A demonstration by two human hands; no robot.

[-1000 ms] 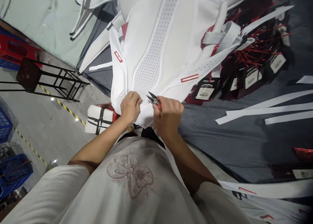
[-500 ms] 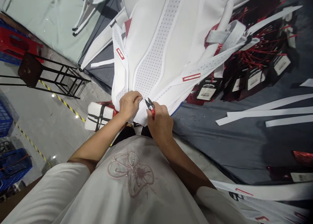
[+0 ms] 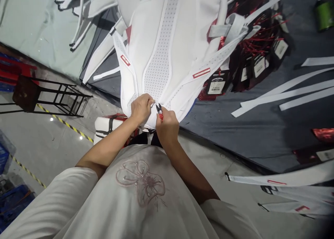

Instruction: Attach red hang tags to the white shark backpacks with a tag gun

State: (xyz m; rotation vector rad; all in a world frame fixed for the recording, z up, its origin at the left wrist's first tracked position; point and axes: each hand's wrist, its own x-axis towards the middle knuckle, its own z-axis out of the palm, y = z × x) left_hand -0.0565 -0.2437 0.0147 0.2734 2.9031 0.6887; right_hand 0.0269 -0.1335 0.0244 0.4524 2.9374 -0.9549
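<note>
Right hand closes in on left at the backpack's near edge.

Right hand now sits closer to the body and closer to the left hand than a second ago; the gap between them is nearly gone. The thread snips stand more upright, tips just beside the left fingertips, less blade showing. White backpack sits slightly lower-left in view; a green bottle enters top right.

Person wears white short-sleeved top, soft fabric, faint creases. Embroidered flower motif on chest: pale pink looped petals, small beads at centre. Sleeves end above elbows, either side of motif. Forearms bare; left hand and right hand ungloved, no rings or watch visible.
</note>
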